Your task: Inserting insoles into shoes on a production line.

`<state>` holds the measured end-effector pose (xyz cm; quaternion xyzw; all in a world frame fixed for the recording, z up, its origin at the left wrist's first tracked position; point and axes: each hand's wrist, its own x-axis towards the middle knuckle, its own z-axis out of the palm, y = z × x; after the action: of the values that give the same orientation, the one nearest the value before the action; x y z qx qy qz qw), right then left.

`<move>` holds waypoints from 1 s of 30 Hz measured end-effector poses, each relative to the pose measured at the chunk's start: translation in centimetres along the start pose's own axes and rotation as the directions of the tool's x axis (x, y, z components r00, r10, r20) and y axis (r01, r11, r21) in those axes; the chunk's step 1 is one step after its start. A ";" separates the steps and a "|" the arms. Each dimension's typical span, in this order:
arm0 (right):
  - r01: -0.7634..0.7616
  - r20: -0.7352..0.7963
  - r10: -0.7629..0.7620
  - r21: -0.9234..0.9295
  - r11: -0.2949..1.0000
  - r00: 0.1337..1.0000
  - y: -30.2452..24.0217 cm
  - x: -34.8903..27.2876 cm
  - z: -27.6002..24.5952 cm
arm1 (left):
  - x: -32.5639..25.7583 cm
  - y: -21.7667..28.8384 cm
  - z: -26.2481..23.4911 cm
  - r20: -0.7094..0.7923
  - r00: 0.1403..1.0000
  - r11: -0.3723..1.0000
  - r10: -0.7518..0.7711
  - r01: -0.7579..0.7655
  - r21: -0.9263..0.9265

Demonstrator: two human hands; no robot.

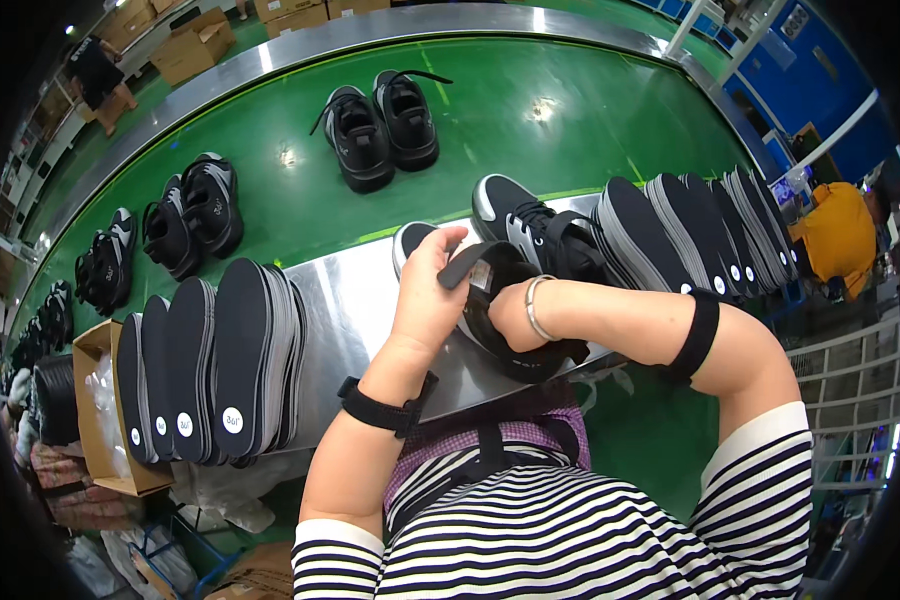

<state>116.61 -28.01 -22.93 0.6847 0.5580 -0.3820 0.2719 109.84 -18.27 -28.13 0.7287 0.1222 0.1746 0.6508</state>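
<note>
A black sneaker with a pale toe [522,368] lies on the metal work surface in front of me, its heel toward my body. My left hand [432,288] is closed on the sneaker's dark tongue, pulling it up at the left of the opening. Deep inside the shoe, the fingers of my right hand [515,315] are hidden; whether they hold anything does not show. A second black sneaker [530,222], with a grey toe and laces, stands just beyond, touching or close to the first. Stacked black insoles [255,360] lie at the left.
More insole stacks [645,235] line the right side. Beyond runs a green conveyor belt [510,110] carrying pairs of black sneakers [375,135]. An open cardboard box [95,400] with clear plastic sits at far left. A person in dark clothes [95,75] stands at the far left.
</note>
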 end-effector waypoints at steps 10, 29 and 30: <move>-0.034 -0.076 0.021 -0.175 0.984 0.997 -0.4 -2.2 0.0 | -0.1 0.5 0.5 -0.006 1.000 1.000 0.004 -0.004 0.014; 0.352 -0.380 0.080 0.905 0.239 0.921 3.2 -3.0 3.8 | -0.2 1.3 0.8 0.011 0.996 0.996 -0.089 0.089 -0.006; 0.262 -0.242 0.156 0.957 -0.122 0.957 3.2 -2.7 3.8 | -0.2 1.4 0.9 0.003 0.999 0.999 -0.050 0.050 0.000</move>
<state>118.65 -33.29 -23.03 0.6774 0.1418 -0.5800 -0.4296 109.94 -19.35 -26.82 0.7257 0.1396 0.1573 0.6551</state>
